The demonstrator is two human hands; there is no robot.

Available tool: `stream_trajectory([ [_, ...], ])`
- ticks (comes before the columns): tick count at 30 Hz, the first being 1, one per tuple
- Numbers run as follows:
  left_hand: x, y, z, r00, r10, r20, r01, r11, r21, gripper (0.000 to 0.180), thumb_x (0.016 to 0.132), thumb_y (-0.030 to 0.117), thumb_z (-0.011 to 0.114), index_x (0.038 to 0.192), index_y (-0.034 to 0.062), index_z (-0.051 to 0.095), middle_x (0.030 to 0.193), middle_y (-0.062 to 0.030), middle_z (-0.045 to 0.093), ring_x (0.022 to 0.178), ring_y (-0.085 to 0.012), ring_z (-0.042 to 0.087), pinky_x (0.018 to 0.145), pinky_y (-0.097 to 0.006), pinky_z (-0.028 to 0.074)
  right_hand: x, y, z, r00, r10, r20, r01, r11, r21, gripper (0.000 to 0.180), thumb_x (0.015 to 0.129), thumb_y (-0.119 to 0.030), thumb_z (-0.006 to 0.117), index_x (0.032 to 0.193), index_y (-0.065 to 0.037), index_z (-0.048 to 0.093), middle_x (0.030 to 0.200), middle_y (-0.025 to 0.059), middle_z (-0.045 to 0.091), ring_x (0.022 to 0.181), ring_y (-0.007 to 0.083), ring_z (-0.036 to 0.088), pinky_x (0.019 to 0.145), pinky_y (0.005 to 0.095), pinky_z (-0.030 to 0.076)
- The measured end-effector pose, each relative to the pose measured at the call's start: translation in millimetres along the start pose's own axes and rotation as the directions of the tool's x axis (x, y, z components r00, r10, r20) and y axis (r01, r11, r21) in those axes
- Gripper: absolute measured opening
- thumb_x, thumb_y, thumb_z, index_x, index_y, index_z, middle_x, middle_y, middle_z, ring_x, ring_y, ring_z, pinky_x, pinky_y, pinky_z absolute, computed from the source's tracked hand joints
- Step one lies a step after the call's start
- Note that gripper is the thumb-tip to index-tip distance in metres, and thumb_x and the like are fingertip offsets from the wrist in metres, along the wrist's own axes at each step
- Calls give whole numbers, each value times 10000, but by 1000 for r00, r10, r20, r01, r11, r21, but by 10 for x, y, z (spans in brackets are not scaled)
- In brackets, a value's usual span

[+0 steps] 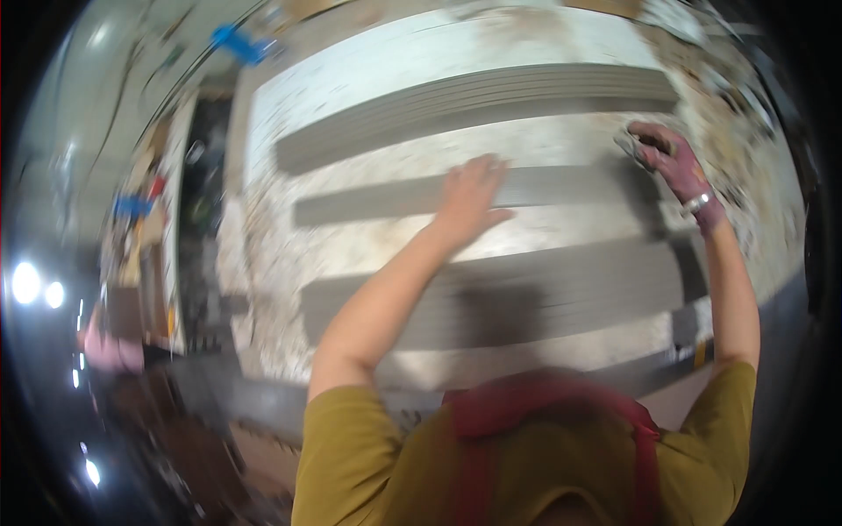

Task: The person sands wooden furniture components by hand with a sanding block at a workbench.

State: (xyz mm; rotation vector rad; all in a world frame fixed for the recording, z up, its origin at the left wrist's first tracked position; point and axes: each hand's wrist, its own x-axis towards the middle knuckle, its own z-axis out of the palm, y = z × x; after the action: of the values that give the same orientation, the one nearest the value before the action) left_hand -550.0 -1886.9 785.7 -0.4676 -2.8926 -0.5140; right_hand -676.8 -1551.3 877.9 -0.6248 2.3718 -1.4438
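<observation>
My bare left hand (471,200) lies with spread fingers on a single flat grey strip (570,185) in the middle of the worktable. My right hand (674,159), in a pinkish-purple glove, hovers over the right end of that strip. Its fingers are curled around a small greyish bit, too blurred to name. Beyond the strip lies a long stack of similar grey strips (491,98), their edges showing as parallel lines. Nearer to me, several more grey strips (605,285) lie side by side, with a shadow across them.
The pale worktable (368,175) is stained and dusty, with debris along its right side. A blue tool or clamp (239,44) is at the far left corner. Left of the table stands a shelf or bench with mixed items. Someone in pink (118,352) is at the far left.
</observation>
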Motion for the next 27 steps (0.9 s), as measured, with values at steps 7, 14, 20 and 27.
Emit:
stream_trajectory([
  [7,-529,-505,-135,969,-243,51,232,961,152,717,738,428,701,1315,92,440,1327,-157,420,1252,-337,384,1015,-538,311,972,-1139,2303,806,-439,397,545,813,-207,332,857,-186,600,1171,-81,572,1171,118,613,1199,311,508,1007,388,401],
  [14,-539,-455,787,903,-425,-59,-166,-217,-962,483,914,363,503,1290,68,437,1229,-125,507,1155,-268,477,1002,-439,363,1258,-2100,4672,433,-565,702,846,524,-101,162,779,-130,573,933,-138,621,1000,144,562,827,361,604,702,458,481],
  [20,-680,-367,323,911,-391,-135,78,483,-872,528,843,386,590,1263,87,474,1215,-127,523,1135,-277,497,961,-436,388,1770,-1963,5207,556,-358,750,810,434,-394,256,786,-160,553,1009,-72,644,1063,174,634,916,382,622,819,434,499],
  [27,-502,-577,35,937,-261,-232,273,962,21,587,761,413,693,1232,111,517,1199,-130,542,1111,-287,519,914,-433,418,1288,-1568,3633,721,-599,348,688,678,-258,416,897,-339,502,1226,-85,505,1158,171,563,1091,356,530,914,426,427],
])
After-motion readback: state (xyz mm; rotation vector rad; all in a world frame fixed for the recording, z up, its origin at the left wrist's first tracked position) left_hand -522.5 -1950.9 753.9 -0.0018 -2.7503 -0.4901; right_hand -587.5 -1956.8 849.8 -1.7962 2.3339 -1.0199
